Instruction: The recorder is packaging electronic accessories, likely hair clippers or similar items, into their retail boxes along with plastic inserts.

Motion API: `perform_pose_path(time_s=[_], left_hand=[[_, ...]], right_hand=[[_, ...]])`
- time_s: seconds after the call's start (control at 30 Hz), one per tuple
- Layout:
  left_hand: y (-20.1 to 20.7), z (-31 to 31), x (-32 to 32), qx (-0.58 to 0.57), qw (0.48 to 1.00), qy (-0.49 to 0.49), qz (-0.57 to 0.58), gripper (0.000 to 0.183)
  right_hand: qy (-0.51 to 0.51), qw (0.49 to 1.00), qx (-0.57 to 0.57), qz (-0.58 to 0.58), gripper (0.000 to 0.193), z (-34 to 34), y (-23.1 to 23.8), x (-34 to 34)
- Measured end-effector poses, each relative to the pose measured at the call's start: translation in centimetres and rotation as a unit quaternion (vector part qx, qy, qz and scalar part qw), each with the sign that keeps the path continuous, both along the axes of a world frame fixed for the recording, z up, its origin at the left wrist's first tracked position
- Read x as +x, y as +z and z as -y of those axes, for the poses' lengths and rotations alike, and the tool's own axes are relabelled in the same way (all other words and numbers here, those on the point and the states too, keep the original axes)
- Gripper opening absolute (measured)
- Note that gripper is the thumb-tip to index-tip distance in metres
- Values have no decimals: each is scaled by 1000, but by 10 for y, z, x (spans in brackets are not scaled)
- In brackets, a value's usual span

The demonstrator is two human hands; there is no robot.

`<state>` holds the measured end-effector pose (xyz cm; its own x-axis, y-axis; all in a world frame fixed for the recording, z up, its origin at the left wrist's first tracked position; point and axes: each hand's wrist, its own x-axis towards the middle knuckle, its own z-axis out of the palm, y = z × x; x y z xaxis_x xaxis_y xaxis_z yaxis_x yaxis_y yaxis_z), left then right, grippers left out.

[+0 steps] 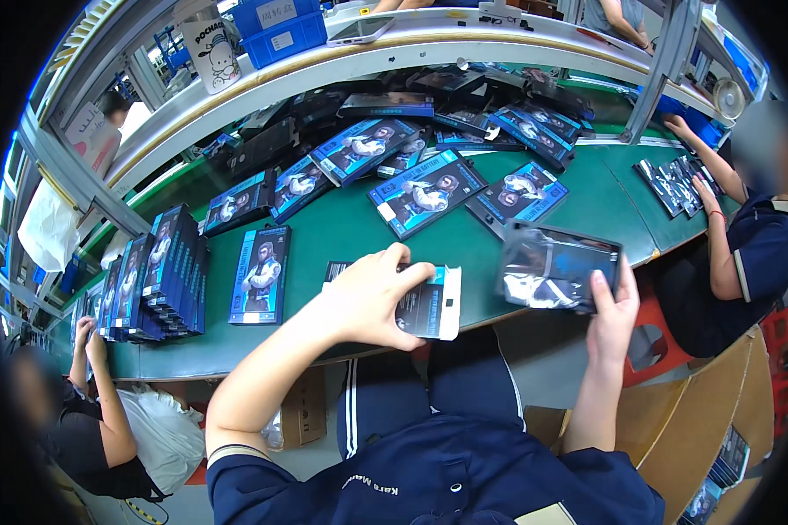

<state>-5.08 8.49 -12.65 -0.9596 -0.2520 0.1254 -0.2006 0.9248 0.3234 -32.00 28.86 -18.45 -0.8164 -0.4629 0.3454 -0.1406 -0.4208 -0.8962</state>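
Note:
My left hand (369, 296) is closed over a black and blue cardboard box (425, 317), pressing it near the table's front edge. The box's right end stands open, with a white flap showing. To the right, my right hand (615, 319) grips a flat black pack with a shiny clear wrapping (547, 276), thumb on top. The pack is held above the table, apart from the box. Left of my left hand lies a closed printed box (260, 276), a figure on its face. Two more printed boxes (426, 192) lie just beyond my hands.
A heap of similar boxes (359, 149) covers the back of the green table (350, 219). Stacked boxes (171, 271) stand at left. Co-workers (105, 429) sit at both sides; the right one (753, 236) handles several packs (674, 185). A raised shelf (298, 74) runs behind. An open carton (674, 429) stands lower right.

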Motion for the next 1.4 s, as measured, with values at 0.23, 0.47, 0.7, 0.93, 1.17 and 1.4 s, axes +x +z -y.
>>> perform_pose_path(time_s=[0.23,0.47,0.7,0.93,1.17,1.4], left_hand=[[15,-27,6,21,971,51,-231,94],[25,-33,15,38,939,-56,-337,120],[27,-37,18,-3,936,-5,-352,129],[27,-39,7,-68,956,19,-285,124],[6,-33,-27,-69,876,98,-468,126],[-5,-39,-19,-35,867,125,-481,134]], right_hand=[[181,969,37,161,59,38,16,40],[202,951,-13,234,57,42,22,70],[163,976,-113,-85,65,45,65,67],[188,924,-20,-333,63,42,107,42],[143,844,30,-515,57,69,126,90],[192,928,17,-318,46,74,140,61]])
